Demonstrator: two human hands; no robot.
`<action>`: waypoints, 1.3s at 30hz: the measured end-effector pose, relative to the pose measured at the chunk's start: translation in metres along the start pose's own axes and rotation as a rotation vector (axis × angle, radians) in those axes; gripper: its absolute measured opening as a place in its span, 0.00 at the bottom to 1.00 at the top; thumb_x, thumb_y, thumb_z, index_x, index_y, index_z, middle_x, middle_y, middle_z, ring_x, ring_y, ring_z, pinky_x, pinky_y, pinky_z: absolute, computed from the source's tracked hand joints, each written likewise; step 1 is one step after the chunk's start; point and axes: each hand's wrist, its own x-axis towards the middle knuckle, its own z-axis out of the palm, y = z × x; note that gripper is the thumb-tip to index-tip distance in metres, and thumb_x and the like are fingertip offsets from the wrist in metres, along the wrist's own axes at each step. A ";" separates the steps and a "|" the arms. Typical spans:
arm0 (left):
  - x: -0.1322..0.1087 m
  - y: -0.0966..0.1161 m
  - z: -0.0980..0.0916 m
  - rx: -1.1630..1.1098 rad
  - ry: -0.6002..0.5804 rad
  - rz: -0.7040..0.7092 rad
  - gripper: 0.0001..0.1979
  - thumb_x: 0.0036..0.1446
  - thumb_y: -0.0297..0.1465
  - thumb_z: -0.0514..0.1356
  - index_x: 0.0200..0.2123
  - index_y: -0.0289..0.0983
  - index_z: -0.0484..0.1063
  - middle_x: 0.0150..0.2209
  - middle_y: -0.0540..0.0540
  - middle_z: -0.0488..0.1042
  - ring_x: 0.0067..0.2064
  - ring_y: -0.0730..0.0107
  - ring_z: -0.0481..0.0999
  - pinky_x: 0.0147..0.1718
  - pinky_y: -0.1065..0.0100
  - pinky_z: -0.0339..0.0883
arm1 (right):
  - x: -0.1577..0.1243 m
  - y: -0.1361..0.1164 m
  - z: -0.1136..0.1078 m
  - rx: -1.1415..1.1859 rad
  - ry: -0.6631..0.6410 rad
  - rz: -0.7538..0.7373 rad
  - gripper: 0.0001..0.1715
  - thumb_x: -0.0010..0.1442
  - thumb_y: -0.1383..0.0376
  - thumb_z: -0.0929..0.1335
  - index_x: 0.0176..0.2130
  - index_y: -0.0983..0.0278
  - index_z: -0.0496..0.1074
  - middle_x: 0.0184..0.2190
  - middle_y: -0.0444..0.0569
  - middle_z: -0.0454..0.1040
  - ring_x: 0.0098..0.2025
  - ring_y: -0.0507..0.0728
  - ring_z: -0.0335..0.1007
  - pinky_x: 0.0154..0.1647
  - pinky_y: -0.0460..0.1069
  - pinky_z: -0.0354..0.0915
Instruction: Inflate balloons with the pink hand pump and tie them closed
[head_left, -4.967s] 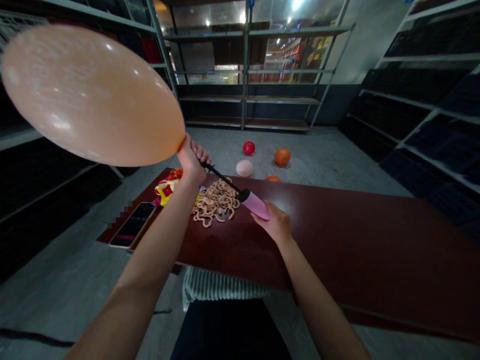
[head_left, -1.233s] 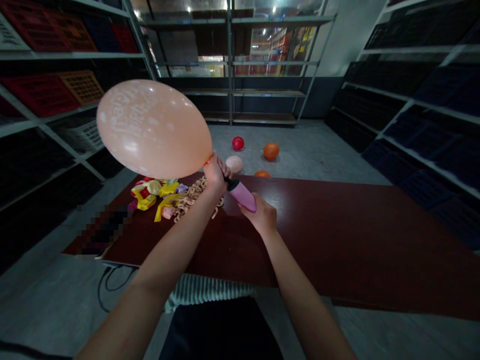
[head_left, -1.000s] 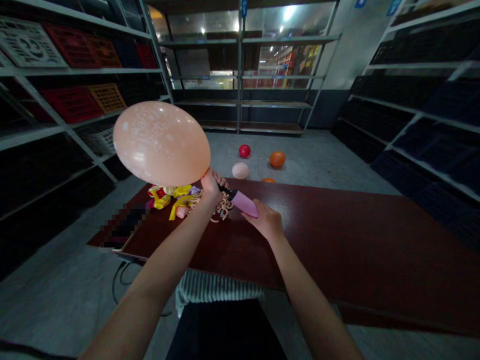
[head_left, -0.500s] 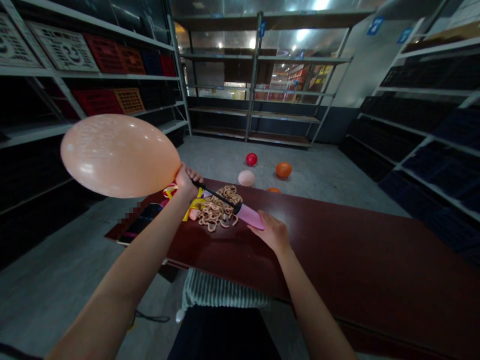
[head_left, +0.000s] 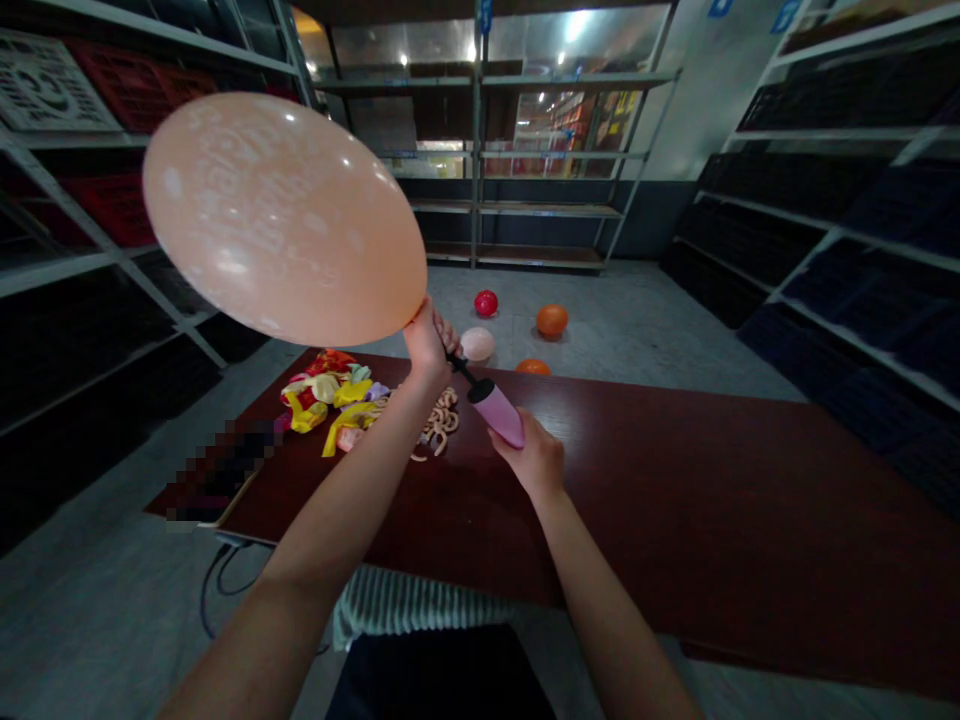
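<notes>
My left hand (head_left: 426, 338) is closed round the neck of a big peach balloon (head_left: 281, 218) with pale lettering, holding it on the black nozzle of a hand pump. The balloon swells up and to the left of the fist. My right hand (head_left: 531, 461) grips the pink barrel of the pump (head_left: 495, 412), which slants over the dark red table (head_left: 675, 500). Only a short stretch of black rod shows between the two hands.
On the table's left lie a heap of peach uninflated balloons (head_left: 439, 422), a pile of coloured ones (head_left: 330, 395) and a blurred-out flat object (head_left: 217, 475). Inflated balloons, red (head_left: 486, 303), peach (head_left: 477, 344) and orange (head_left: 551, 320), rest on the floor beyond. Metal shelving lines the room.
The pump's rod has been pushed in since half a second ago, bringing my hands closer. The balloon looks larger and has swung up nearer the camera.
</notes>
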 end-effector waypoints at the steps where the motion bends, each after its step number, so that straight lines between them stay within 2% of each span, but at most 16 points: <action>1: -0.005 -0.011 0.004 0.014 -0.005 -0.016 0.26 0.66 0.40 0.57 0.19 0.40 0.49 0.11 0.57 0.48 0.11 0.79 0.47 0.12 0.71 0.42 | 0.000 0.000 0.000 -0.002 -0.004 0.025 0.26 0.63 0.48 0.68 0.49 0.66 0.74 0.35 0.52 0.82 0.33 0.59 0.79 0.31 0.49 0.65; 5: -0.020 -0.039 0.008 0.039 0.021 -0.053 0.25 0.67 0.36 0.55 0.19 0.40 0.48 0.11 0.57 0.47 0.10 0.79 0.47 0.11 0.71 0.42 | 0.000 0.003 0.002 -0.032 -0.025 0.083 0.26 0.62 0.47 0.68 0.48 0.65 0.74 0.34 0.52 0.81 0.32 0.59 0.78 0.30 0.49 0.62; 9: -0.018 -0.036 -0.010 0.015 0.076 -0.059 0.24 0.67 0.34 0.54 0.19 0.40 0.48 0.11 0.57 0.47 0.10 0.78 0.47 0.12 0.71 0.42 | 0.000 0.002 0.004 -0.059 -0.061 0.025 0.27 0.62 0.47 0.68 0.49 0.65 0.73 0.35 0.51 0.82 0.34 0.58 0.78 0.31 0.48 0.61; 14: -0.012 -0.015 -0.051 -0.082 0.160 -0.103 0.23 0.68 0.32 0.52 0.21 0.39 0.46 0.12 0.57 0.45 0.11 0.78 0.47 0.14 0.71 0.43 | 0.000 -0.005 0.002 -0.091 -0.173 -0.078 0.28 0.62 0.45 0.69 0.51 0.62 0.73 0.36 0.51 0.81 0.35 0.57 0.77 0.31 0.48 0.59; 18: -0.010 0.006 -0.081 -0.130 0.221 -0.062 0.21 0.65 0.28 0.51 0.21 0.39 0.44 0.14 0.58 0.45 0.12 0.79 0.46 0.16 0.70 0.43 | -0.001 -0.011 -0.004 -0.120 -0.233 -0.134 0.28 0.60 0.46 0.70 0.51 0.61 0.74 0.36 0.51 0.81 0.34 0.57 0.76 0.31 0.48 0.59; 22: -0.007 0.034 -0.099 -0.136 0.249 -0.038 0.20 0.63 0.28 0.51 0.21 0.39 0.44 0.14 0.58 0.46 0.13 0.78 0.48 0.16 0.70 0.45 | -0.002 -0.012 -0.006 -0.112 -0.256 -0.170 0.29 0.60 0.46 0.71 0.52 0.62 0.74 0.37 0.52 0.81 0.36 0.58 0.77 0.33 0.47 0.61; 26: -0.002 0.066 -0.108 -0.152 0.266 -0.004 0.21 0.65 0.31 0.52 0.21 0.39 0.45 0.14 0.57 0.45 0.13 0.77 0.48 0.16 0.70 0.46 | -0.003 -0.011 -0.006 -0.074 -0.242 -0.192 0.29 0.60 0.47 0.71 0.53 0.63 0.74 0.39 0.53 0.81 0.38 0.58 0.78 0.36 0.48 0.64; 29: 0.002 0.086 -0.108 -0.144 0.285 0.050 0.22 0.66 0.33 0.53 0.21 0.39 0.46 0.14 0.57 0.45 0.13 0.78 0.48 0.15 0.70 0.46 | -0.003 -0.011 -0.005 -0.066 -0.230 -0.211 0.29 0.60 0.47 0.71 0.53 0.64 0.74 0.39 0.54 0.81 0.38 0.59 0.78 0.37 0.49 0.65; 32: 0.003 0.093 -0.098 -0.137 0.273 0.103 0.23 0.68 0.36 0.53 0.22 0.39 0.47 0.14 0.57 0.46 0.13 0.78 0.48 0.15 0.70 0.46 | -0.003 -0.009 -0.003 -0.058 -0.205 -0.218 0.29 0.61 0.47 0.70 0.52 0.65 0.74 0.40 0.54 0.81 0.38 0.59 0.78 0.37 0.49 0.65; 35: 0.005 0.087 -0.077 -0.130 0.236 0.148 0.24 0.69 0.39 0.53 0.22 0.40 0.48 0.14 0.56 0.46 0.14 0.77 0.47 0.15 0.69 0.45 | -0.004 -0.005 -0.003 -0.052 -0.166 -0.181 0.28 0.62 0.47 0.69 0.51 0.65 0.74 0.38 0.53 0.82 0.37 0.59 0.78 0.35 0.49 0.65; 39: 0.010 0.069 -0.044 -0.106 0.185 0.185 0.25 0.71 0.41 0.51 0.22 0.39 0.49 0.15 0.56 0.45 0.14 0.79 0.46 0.16 0.70 0.43 | -0.003 0.000 -0.004 -0.052 -0.130 -0.084 0.29 0.62 0.46 0.69 0.49 0.66 0.74 0.36 0.53 0.82 0.34 0.60 0.78 0.33 0.50 0.64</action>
